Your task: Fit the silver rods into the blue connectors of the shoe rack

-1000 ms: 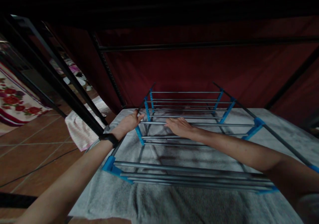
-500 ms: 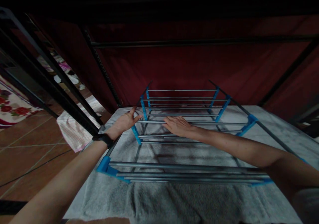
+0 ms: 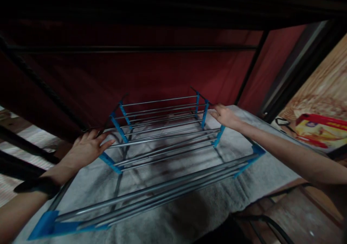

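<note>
A rack of grey metal tubes with blue plastic joints, a shoe rack by its look, lies on a light grey cloth [image 3: 211,204]. Its near tubes [image 3: 159,188] cross in front of me, and further rows stand behind them. My left hand [image 3: 90,144], with a dark band on the wrist, closes over the left side pole by a blue joint, thumb reaching inward along a tube. Opposite, my right hand [image 3: 226,116] curves its fingers over the right side pole near another blue joint [image 3: 205,114]. The undersides of both hands' grips are hidden.
A dark red cloth [image 3: 162,74] hangs behind the rack, crossed by a black bar [image 3: 135,49]. Black frame posts stand on both sides. At the right lie a red and yellow package [image 3: 322,130] and a wood-patterned surface [image 3: 325,74]. A dark curved bar [image 3: 268,220] is at lower right.
My right hand has left the middle tube and moved across to the right side pole. My left hand stays at the left side pole. The view has swung to the right.
</note>
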The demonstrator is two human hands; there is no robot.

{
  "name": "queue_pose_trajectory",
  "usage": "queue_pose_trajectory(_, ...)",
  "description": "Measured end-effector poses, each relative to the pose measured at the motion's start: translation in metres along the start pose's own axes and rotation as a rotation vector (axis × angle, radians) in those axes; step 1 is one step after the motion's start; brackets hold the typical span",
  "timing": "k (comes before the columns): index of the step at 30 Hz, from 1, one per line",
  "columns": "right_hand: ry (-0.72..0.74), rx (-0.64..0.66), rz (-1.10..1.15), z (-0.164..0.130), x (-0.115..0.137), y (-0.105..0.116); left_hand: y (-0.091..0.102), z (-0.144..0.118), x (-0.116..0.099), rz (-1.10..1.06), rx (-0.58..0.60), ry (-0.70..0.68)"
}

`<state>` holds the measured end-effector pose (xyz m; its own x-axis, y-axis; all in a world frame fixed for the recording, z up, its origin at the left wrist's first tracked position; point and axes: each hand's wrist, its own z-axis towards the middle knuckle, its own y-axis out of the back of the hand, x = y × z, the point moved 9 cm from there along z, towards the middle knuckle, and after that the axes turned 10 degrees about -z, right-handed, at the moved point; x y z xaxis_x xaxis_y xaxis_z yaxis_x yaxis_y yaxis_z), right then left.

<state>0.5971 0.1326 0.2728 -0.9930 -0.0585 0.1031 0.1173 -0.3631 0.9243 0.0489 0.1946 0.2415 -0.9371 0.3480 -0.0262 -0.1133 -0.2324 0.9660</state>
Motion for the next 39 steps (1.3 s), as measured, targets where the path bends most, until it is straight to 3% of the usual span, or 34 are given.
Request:
queue_pose_trajectory(3, -0.296, 0.1, 0.211, -0.019, -0.077, -0.021, -0.002, 0.006, -0.019, 0.005, -0.006, -0.117)
queue_pose_trajectory(5, -0.388, 0.171, 0.424, -0.033, -0.098, -0.042, -0.004, 0.012, -0.049, -0.075, 0.016, -0.205)
queue_pose_trajectory(9, -0.454, 0.208, 0.755, -0.045, -0.099, -0.069, -0.018, 0.023, -0.152, -0.235, 0.172, -0.39)
queue_pose_trajectory(14, -0.486, 0.205, 0.831, -0.042, -0.096, -0.077, -0.05, 0.039, -0.292, -0.292, 0.364, -0.536)
queue_pose_trajectory(17, -0.529, 0.196, 0.844, -0.042, -0.101, -0.081, -0.071, 0.054, -0.353, -0.33, 0.401, -0.587)
queue_pose_trajectory(20, -0.553, 0.197, 0.861, -0.042, -0.104, -0.088, -0.088, 0.069, -0.393, -0.392, 0.4, -0.591)
queue_pose_trajectory(24, -0.548, 0.213, 0.893, -0.04, -0.101, -0.095, -0.094, 0.084, -0.408, -0.415, 0.336, -0.482)
queue_pose_trajectory(31, -0.532, 0.214, 0.861, -0.04, -0.086, -0.094, -0.07, 0.087, -0.392, -0.464, 0.245, -0.421)
queue_pose_trajectory(39, -0.512, 0.229, 0.774, -0.04, -0.084, -0.089, -0.065, 0.086, -0.389, -0.489, 0.201, -0.412)
